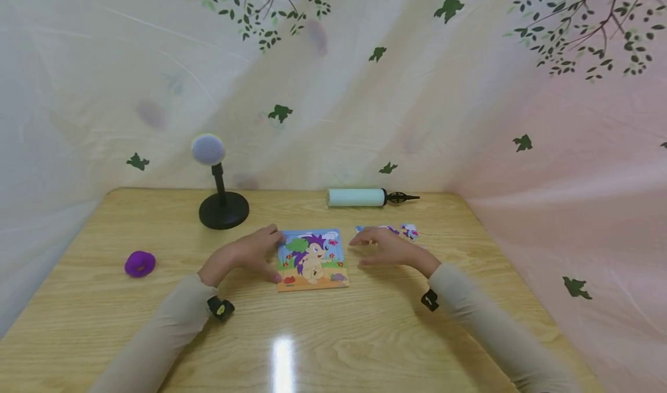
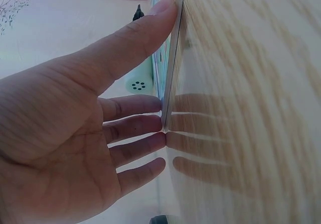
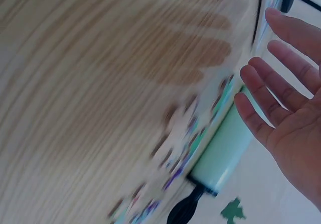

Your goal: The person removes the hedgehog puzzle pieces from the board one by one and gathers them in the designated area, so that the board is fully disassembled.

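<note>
A square hedgehog picture board point(image 1: 312, 268), a jigsaw by its look, lies flat on the table. My left hand point(image 1: 252, 251) is at its left side, thumb tip at the near corner and fingertips by the far one. In the left wrist view the thumb point(image 2: 133, 43) rests on the board's edge and the other fingers are fairly straight. To the right of the board hovers my right hand point(image 1: 388, 247), holding nothing, its fingers spread and slightly bent in the right wrist view. Loose puzzle pieces point(image 1: 410, 231) lie just behind it, partly hidden by the hand.
A pale green hand pump point(image 1: 356, 197) with a black nozzle lies along the table's back edge. At the back left stands a round-headed object point(image 1: 221, 208) on a black base. A purple ring point(image 1: 139, 264) is on the left of the wooden table point(image 1: 333, 346). Patterned cloth hangs behind.
</note>
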Motion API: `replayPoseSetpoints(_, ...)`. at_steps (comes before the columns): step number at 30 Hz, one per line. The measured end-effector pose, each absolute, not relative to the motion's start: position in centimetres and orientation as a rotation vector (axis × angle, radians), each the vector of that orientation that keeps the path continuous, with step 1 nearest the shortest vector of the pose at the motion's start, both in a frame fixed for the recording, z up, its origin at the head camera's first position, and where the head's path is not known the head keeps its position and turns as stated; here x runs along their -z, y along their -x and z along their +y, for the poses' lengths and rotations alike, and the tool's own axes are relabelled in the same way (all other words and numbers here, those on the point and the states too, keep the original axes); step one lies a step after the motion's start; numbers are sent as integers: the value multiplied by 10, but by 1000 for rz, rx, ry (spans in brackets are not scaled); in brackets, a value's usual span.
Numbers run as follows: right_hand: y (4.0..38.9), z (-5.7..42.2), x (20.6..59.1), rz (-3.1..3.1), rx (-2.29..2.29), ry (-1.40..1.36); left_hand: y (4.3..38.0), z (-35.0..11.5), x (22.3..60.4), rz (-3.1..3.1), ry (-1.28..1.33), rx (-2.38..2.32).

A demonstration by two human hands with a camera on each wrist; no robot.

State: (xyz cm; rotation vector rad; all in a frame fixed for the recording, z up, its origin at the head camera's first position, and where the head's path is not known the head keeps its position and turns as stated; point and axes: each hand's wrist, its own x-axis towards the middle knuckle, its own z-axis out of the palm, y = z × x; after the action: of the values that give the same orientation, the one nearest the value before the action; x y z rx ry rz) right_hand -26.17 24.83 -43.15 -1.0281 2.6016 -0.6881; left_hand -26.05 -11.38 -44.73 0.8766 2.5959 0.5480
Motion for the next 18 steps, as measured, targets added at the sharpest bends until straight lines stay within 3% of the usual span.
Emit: replayPoseSetpoints(18,259,149,441,2495,701,1311,262,-114,447,2594,-881,-541)
